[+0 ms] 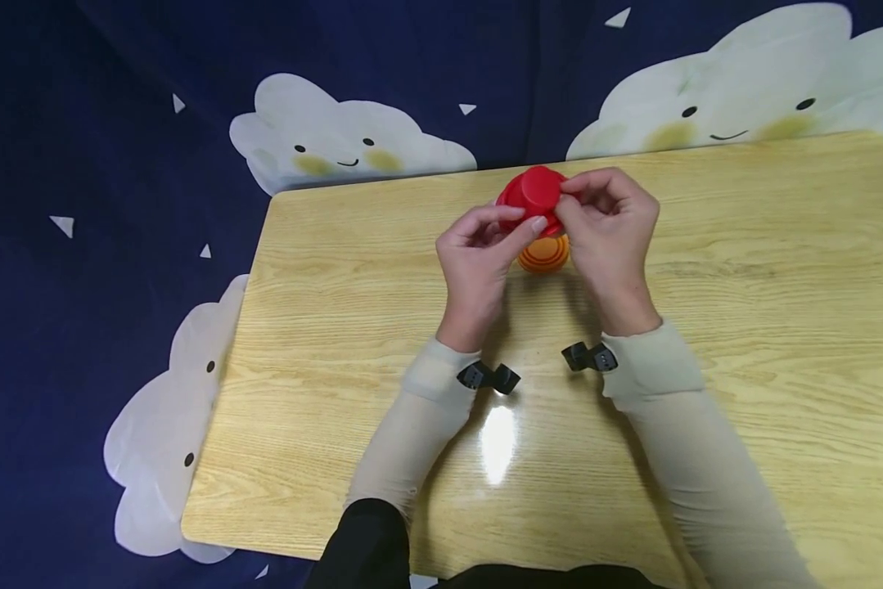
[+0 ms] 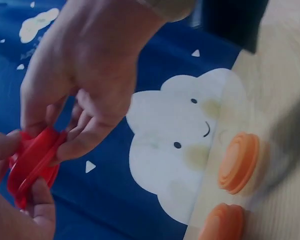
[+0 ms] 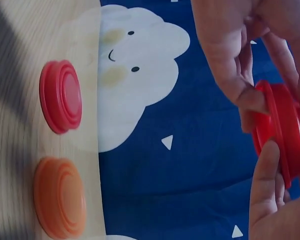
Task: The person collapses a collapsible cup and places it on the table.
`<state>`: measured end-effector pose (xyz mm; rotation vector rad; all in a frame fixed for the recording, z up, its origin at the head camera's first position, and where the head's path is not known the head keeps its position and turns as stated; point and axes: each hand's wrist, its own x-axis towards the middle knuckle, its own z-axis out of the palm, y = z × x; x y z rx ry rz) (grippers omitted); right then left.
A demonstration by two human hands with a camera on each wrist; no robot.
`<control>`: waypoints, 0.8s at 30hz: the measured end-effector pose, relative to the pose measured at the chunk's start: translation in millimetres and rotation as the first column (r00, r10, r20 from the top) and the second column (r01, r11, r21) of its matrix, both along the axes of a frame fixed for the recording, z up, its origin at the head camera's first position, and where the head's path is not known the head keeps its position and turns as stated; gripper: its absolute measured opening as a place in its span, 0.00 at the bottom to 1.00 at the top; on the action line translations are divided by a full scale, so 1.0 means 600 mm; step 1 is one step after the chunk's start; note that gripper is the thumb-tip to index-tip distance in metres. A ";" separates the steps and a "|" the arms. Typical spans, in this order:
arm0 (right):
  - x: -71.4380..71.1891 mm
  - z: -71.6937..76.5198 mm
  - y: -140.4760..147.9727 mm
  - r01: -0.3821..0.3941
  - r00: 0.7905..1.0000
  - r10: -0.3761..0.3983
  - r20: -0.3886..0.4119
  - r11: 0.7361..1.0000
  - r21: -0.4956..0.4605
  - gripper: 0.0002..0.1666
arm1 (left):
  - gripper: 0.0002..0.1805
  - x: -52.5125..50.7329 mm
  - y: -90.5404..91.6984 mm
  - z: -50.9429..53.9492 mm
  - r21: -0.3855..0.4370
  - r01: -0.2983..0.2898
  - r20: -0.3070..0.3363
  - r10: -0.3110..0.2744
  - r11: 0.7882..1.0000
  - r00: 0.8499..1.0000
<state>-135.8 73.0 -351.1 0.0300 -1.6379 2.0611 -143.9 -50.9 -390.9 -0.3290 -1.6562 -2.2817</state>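
A red collapsible cup (image 1: 540, 188), with a raised round end and a wide rim, is held up over the far edge of the table. My left hand (image 1: 476, 255) pinches its left side between thumb and fingers. The right hand (image 1: 612, 233) grips the other side of the cup. Below it, an orange ringed disc (image 1: 544, 255) lies on the table, partly covered by the hands in the head view. The right wrist view shows a red ringed disc (image 3: 61, 97) on the table beside an orange one (image 3: 60, 197).
The light wood table (image 1: 338, 327) ends just beyond the hands. Dark blue cloth (image 1: 58, 343) with white clouds and triangles lies past its far and left edges. Two orange ringed discs (image 2: 238, 163) appear near the table edge in the left wrist view, one cut off by the frame.
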 end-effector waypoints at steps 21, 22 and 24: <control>-0.026 -0.049 -0.001 0.056 0.998 -0.057 -0.037 0.998 -0.033 0.11 | 0.03 -0.003 0.012 0.007 -0.125 -0.161 -0.008 0.161 0.979 0.987; -0.025 -0.049 0.000 0.045 0.998 -0.046 -0.037 0.999 -0.025 0.13 | 0.02 -0.005 0.011 0.007 -0.134 -0.164 -0.001 0.166 0.977 0.986; -0.021 -0.048 0.001 0.029 0.999 -0.028 -0.043 0.999 0.015 0.15 | 0.01 -0.008 0.008 0.010 -0.148 -0.160 0.029 0.166 0.976 0.986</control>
